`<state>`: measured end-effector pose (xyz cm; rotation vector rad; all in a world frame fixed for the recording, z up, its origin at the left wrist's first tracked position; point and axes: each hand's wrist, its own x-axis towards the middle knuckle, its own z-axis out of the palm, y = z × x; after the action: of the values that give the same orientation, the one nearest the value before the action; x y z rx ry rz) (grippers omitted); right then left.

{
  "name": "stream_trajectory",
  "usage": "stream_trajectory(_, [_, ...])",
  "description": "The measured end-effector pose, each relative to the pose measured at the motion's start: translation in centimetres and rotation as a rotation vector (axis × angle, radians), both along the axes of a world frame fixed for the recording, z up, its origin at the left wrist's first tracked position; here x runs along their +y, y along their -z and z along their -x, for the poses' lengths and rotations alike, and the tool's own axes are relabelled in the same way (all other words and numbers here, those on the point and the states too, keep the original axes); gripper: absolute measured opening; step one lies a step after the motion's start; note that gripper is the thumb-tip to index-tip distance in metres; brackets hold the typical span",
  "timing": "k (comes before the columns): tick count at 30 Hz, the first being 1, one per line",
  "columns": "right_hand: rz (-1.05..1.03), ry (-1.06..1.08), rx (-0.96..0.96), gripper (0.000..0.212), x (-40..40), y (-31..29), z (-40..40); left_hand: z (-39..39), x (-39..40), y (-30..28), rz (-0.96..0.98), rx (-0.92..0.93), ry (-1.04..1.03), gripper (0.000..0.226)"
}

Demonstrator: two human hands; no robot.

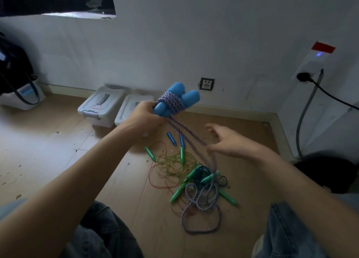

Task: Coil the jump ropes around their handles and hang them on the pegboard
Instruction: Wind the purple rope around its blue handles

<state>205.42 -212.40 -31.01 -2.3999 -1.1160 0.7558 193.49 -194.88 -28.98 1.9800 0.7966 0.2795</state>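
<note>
On a pale wood-plank floor (58, 151), a loose purple-and-white braided rope (200, 215) is lying nearest, beside a tangle of thin ropes with green plastic handles (186, 172). The right hand (231, 141) is hanging open, fingers spread, with the blurred rope passing under it. The left hand (143, 116) is gripping two thick light-blue foam handles (174, 100), rope wound around them. Two grey lidded plastic bins (101, 106) are standing at the wall.

The blue handles (175, 99) gripped in the left hand (144, 115) look like soft matt foam, bound with braided purple-white rope (172, 102). Below the right hand (231, 141), thin glossy cords (174, 163) with smooth plastic green handles (177, 193) lie on the matt wood-look floor (48, 151). Beyond the left hand stand smooth plastic boxes (101, 107).
</note>
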Motion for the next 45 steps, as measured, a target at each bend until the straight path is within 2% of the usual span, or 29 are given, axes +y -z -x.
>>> stream_trajectory(1, [-0.095,-0.02,0.082,0.072,0.3,0.0,0.7,-0.1,-0.8,-0.3,0.031,-0.026,0.059,0.025])
stream_trajectory(2, [-0.184,-0.047,0.162,0.072,0.7,-0.1,1.5,-0.3,-1.7,-0.6,0.052,-0.045,0.104,0.023])
stream_trajectory(4, [-0.346,-0.067,0.298,0.048,1.4,0.3,2.6,-0.5,-2.9,-1.0,0.078,-0.055,0.157,0.02])
stream_trajectory(6, [-0.455,0.013,0.348,0.017,2.0,0.5,3.4,-0.5,-3.3,-1.2,0.121,-0.063,0.173,0.02])
stream_trajectory(7, [-0.459,0.039,0.305,0.006,2.1,0.5,3.5,-0.4,-3.1,-1.1,0.15,-0.072,0.172,0.019])
stream_trajectory(9, [-0.321,0.003,0.025,0.014,1.8,0.4,2.9,-0.2,-1.8,-0.6,0.188,-0.053,0.129,0.022])
stream_trajectory(11, [-0.171,-0.116,-0.234,0.022,1.2,0.1,2.2,0.0,0.0,0.3,0.188,0.056,0.041,0.031])
stream_trajectory(14, [-0.115,-0.288,-0.314,0.027,0.5,-0.6,2.1,0.0,1.2,2.2,0.072,0.237,-0.005,0.03])
stream_trajectory(16, [-0.111,-0.374,-0.309,0.028,0.5,-0.9,2.5,-0.3,0.2,3.8,-0.157,0.39,0.072,0.037])
stream_trajectory(18, [-0.14,-0.397,-0.326,0.028,0.7,-1.1,2.3,-0.5,-1.8,5.0,-0.371,0.503,0.261,0.045])
stream_trajectory(20, [-0.181,-0.365,-0.384,0.027,0.7,-1.3,1.2,-0.4,-4.1,5.5,-0.439,0.533,0.515,0.05])
stream_trajectory(23, [-0.268,-0.308,-0.29,0.018,0.2,-1.8,-0.9,0.2,-5.7,3.5,-0.496,0.38,0.779,0.047])
stream_trajectory(26, [-0.389,-0.209,-0.078,0.007,-0.6,-2.9,-2.1,1.0,-4.5,0.3,-0.508,0.249,0.813,0.04])
stream_trajectory(28, [-0.451,-0.176,0.023,0.007,-1.0,-3.4,-2.4,1.4,-3.7,-0.6,-0.532,0.244,0.813,0.038])
stream_trajectory(32, [-0.418,-0.251,0.093,0.007,-0.6,-2.9,-1.6,0.8,-5.2,0.7,-0.763,0.362,0.918,0.041])
stream_trajectory(33, [-0.413,-0.249,0.121,0.007,-0.5,-2.6,-1.4,0.6,-5.6,1.2,-0.805,0.353,0.948,0.041])
stream_trajectory(35, [-0.418,-0.195,0.194,0.007,-0.6,-2.1,-1.5,0.7,-5.5,1.5,-0.847,0.219,0.948,0.037])
stream_trajectory(38, [-0.378,-0.096,0.353,0.005,-1.3,-2.0,-2.4,1.4,-4.7,0.5,-0.781,-0.105,0.802,0.034])
stream_trajectory(40, [-0.319,-0.106,0.468,0.006,-1.4,-2.1,-2.8,1.7,-4.3,-0.2,-0.768,-0.284,0.77,0.047])
stream_trajectory(43, [-0.295,-0.014,0.573,0.024,-1.8,-1.9,-3.0,1.7,-3.5,-0.9,-0.654,-0.369,0.775,0.05])
stream_trajectory(45, [-0.31,0.045,0.612,0.018,-2.3,-1.1,-2.7,1.6,-3.1,-1.0,-0.461,-0.363,0.676,0.043])
